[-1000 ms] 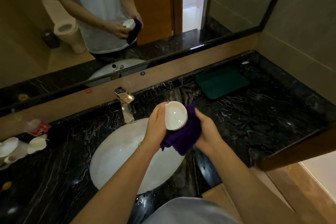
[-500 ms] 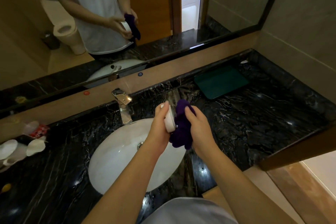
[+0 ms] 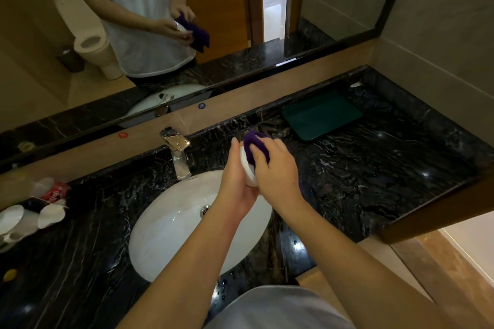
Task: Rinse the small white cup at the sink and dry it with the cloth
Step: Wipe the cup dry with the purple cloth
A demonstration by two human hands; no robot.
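The left hand (image 3: 238, 181) cradles the small white cup (image 3: 247, 169) over the sink (image 3: 171, 224), fingers curled round it; the right hand (image 3: 278, 168) grips the purple cloth (image 3: 255, 141) and now presses it into the cup, where a second ago the bowl faced up, uncovered. Judged: rinsing is done, drying of the inside under way. The faucet (image 3: 177, 149) stands just behind. A green tray (image 3: 320, 115) lies well apart on the desk (image 3: 374, 173); other cups (image 3: 50, 215) sit far left. Nothing obstructs.

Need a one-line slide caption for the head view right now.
Over the white sink, the left hand holds the small white cup while the right hand presses the purple cloth into it.
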